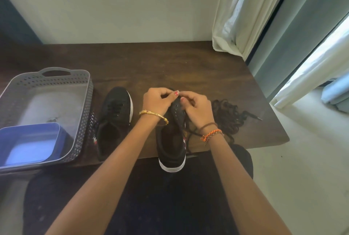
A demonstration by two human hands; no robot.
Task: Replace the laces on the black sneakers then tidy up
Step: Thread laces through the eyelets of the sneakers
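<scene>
Two black sneakers with white soles lie on a dark wooden table. The left sneaker is laced and lies untouched. The right sneaker sits in front of me, its heel hanging over the table's near edge and its eyelets bare. My left hand and my right hand meet over its toe end, fingers curled, pinching the eyelet flaps. What they hold of a lace is hidden. A black lace end trails by my right wrist. A heap of dark laces lies to the right.
A grey perforated basket stands at the table's left, holding a blue box. White curtains hang at the back right beside a window. My lap in dark clothing is below the table edge.
</scene>
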